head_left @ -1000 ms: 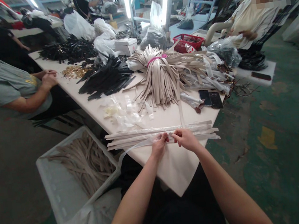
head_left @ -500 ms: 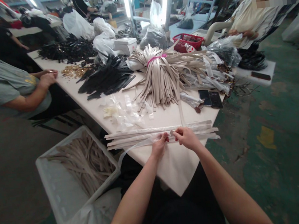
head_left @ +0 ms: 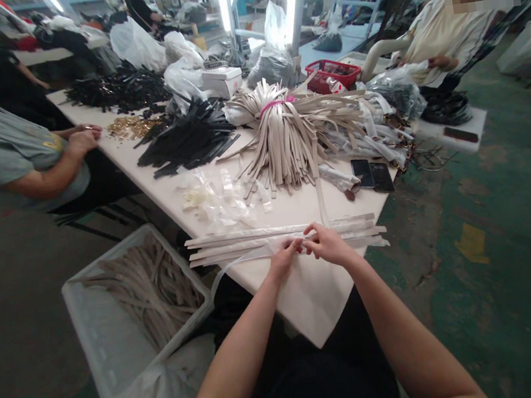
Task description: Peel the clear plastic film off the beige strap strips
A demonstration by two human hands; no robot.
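Note:
My left hand [head_left: 285, 258] is closed in a pinch on a pale strap in a clear plastic sleeve. The sleeve's loose tail [head_left: 234, 261] runs left and droops past the table edge. My right hand [head_left: 326, 243] meets the left fingertips at the strap's end, its index finger raised and the other fingertips bent onto the plastic; the exact grip is partly hidden. Beneath both hands, several beige straps [head_left: 222, 238] lie side by side across the table corner, some looking plastic-covered. A large bundle of beige straps [head_left: 281, 138], tied with a pink band, lies beyond them.
The white table [head_left: 309, 310] narrows to a corner before me. Clear plastic pieces [head_left: 219, 198], black straps [head_left: 189, 137], two dark phones [head_left: 372, 175] and a red basket [head_left: 333, 74] lie on it. A white crate [head_left: 116, 369] holds straps at left. People sit on both sides.
My right hand has shifted slightly left against the left fingertips, and its index finger has lifted from its pinch. My left hand keeps its place on the strap.

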